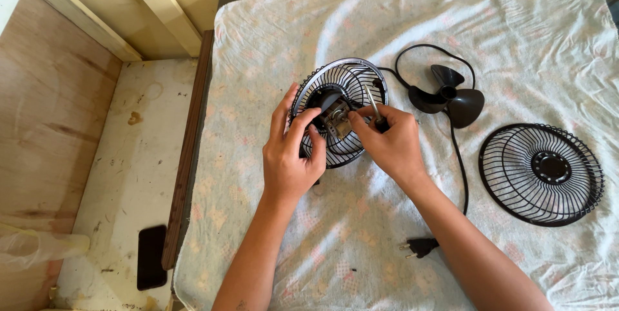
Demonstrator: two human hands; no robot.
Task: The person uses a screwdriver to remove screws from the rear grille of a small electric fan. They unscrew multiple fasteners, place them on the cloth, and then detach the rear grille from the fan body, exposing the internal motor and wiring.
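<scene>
Far out past the left hand (288,156), a flat black phone (151,257) lies on the stained pale floor (132,175). The left hand curls round the near rim of the rear fan guard (361,85), a round dish of thin black wire ribs with a shiny metal band, fingers closed on the wire and thumb hooked inside. At the guard's centre, between both hands, sits the small metal motor (338,120). The right hand (387,143) is pinched shut on a slim screwdriver (373,106), its shaft angled up into the guard. It all rests on a nubbly, faded floral towel (516,40) spread over the bench. Beyond the right hand: one glossy black three-blade propeller (449,96), one looping black cord (459,169), one two-pin plug (420,246) near the forearm, and a second wire guard (541,173), flat and domed. Two guards in all.
</scene>
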